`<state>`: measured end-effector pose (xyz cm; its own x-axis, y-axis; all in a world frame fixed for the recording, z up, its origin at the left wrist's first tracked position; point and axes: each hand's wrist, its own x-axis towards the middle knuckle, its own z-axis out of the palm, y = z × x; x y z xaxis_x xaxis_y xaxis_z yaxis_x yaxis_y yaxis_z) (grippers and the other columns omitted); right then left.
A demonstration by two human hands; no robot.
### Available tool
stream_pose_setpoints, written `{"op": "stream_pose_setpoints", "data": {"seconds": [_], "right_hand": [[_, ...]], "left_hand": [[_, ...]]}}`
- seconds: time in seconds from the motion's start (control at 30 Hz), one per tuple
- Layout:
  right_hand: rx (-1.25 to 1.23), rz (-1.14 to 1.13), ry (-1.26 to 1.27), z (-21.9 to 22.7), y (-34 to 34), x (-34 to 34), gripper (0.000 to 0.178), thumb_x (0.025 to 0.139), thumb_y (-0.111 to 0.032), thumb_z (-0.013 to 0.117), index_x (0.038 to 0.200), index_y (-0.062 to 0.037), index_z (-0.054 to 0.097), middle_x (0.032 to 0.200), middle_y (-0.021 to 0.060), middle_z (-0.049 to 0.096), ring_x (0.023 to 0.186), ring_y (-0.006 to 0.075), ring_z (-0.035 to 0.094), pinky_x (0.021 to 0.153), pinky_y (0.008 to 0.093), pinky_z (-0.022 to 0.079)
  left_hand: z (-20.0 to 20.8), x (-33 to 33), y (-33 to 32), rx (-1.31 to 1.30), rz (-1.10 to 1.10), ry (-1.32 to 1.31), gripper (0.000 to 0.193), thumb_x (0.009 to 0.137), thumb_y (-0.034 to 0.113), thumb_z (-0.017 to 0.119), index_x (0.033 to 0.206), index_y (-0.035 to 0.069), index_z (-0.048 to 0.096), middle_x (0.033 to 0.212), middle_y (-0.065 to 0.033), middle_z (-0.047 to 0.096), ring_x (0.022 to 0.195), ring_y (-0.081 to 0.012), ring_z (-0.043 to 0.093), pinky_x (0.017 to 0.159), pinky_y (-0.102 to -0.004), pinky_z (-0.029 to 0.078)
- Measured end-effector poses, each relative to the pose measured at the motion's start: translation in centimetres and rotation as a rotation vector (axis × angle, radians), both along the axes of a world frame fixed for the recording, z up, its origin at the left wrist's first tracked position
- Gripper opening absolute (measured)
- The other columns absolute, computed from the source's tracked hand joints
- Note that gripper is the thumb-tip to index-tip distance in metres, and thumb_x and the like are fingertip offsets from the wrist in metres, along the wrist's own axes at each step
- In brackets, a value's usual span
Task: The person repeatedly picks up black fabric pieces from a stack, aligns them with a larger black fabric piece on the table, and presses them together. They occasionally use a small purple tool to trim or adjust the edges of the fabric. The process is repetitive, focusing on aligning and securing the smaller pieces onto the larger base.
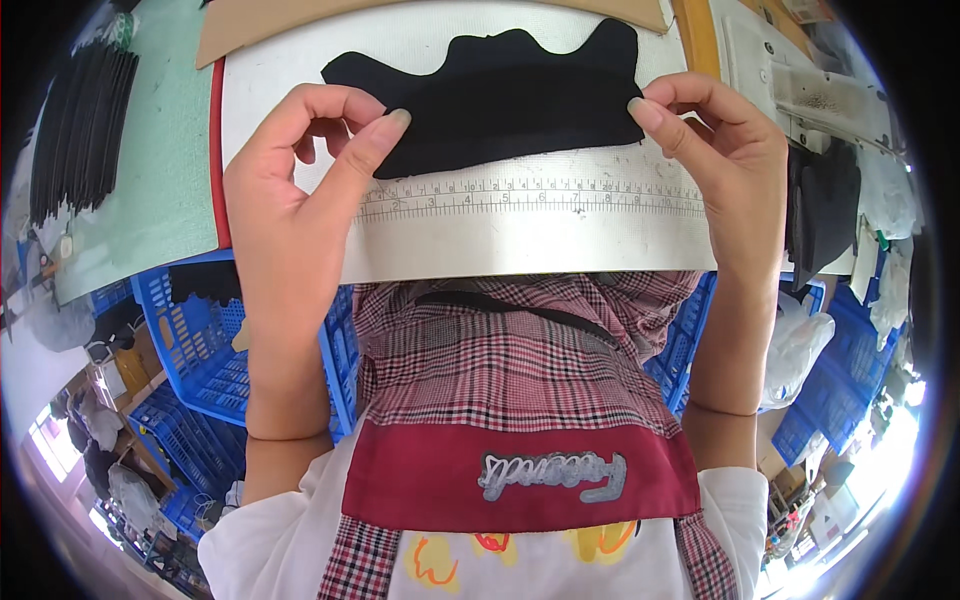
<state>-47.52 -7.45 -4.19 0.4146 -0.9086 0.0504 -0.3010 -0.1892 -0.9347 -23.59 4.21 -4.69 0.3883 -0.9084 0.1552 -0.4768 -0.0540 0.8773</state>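
I had the black fabric piece (500,105) lying flat in the upper middle of the frame, on the pale counter (560,240), just above the ruler markings (530,200) that ran along its front edge. My left hand (300,210) came up from the lower left, and its grip was pinched on the left corner of the fabric, thumb on top and forefinger curled beside it. My right hand (720,170) mirrored it at the right of the frame, thumb and forefinger pressed together on the right corner. Between the two grips the lower edge of the fabric lay close to the scale, roughly parallel to it.

What I judged could go wrong was mostly a matter of uneven pull. The fabric looked soft and thin, so if one grip tugged harder than the other, the piece could skew against the scale or stretch along its edge, and any reading off it would be false. The wavy top edge lay free, with nothing holding it, so a quick lift might fold it under itself. My pinches were only on the very corners; a slack thumb could let a corner slip out.

The counter's front edge sat right over my plaid apron (520,370), with blue crates (200,340) below at lower left, so a dropped piece could slide off there. A stack of dark strips (80,130) lay at the upper left, well apart.
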Motion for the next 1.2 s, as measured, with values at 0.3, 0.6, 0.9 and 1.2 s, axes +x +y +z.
{"op": "stream_pose_setpoints", "data": {"seconds": [0.3,0.6,0.9,1.2], "right_hand": [[-0.245,-0.071,-0.199,2.8,-1.4,-0.1,0.016,0.083,-0.006,0.073,0.097,0.0006,0.069,0.086,0.0017,0.065,0.075,0.0076,0.056,0.071,0.0198,0.043],[-0.456,0.066,0.001,-1.0,-1.2,1.8,0.033,0.082,-0.014,0.073,0.114,-0.0042,0.066,0.098,0.01,0.068,0.088,0.0199,0.065,0.079,0.0303,0.053],[-0.688,0.196,0.577,-4.8,2.2,-3.0,0.05,0.082,-0.023,0.068,0.128,-0.008,0.056,0.141,0.0126,0.047,0.132,0.0307,0.042,0.11,0.0466,0.033],[-0.796,-0.343,0.417,-0.7,3.6,-12.3,0.027,0.079,-0.011,0.072,0.103,-0.0024,0.067,0.11,0.0125,0.067,0.1,0.0301,0.065,0.086,0.0376,0.054]], "left_hand": [[3.2,0.7,-1.8,-0.172,-0.009,0.006,0.009,0.09,0.006,0.065,0.096,0.001,0.062,0.09,0.0,0.06,0.081,-0.0057,0.054,0.074,-0.0187,0.04],[7.8,6.4,1.0,-0.027,-0.248,0.281,0.006,0.096,0.006,0.053,0.102,0.003,0.054,0.103,-0.0029,0.06,0.099,-0.0079,0.056,0.091,-0.0226,0.04],[6.5,6.7,0.6,0.019,-0.176,0.169,0.007,0.093,0.005,0.056,0.094,0.004,0.05,0.088,0.0022,0.047,0.081,-0.0043,0.042,0.077,-0.0192,0.033],[0.3,10.1,-2.3,0.148,-0.126,0.393,0.012,0.096,0.014,0.056,0.099,0.003,0.053,0.093,-0.0039,0.057,0.09,-0.012,0.055,0.084,-0.0298,0.043]]}}
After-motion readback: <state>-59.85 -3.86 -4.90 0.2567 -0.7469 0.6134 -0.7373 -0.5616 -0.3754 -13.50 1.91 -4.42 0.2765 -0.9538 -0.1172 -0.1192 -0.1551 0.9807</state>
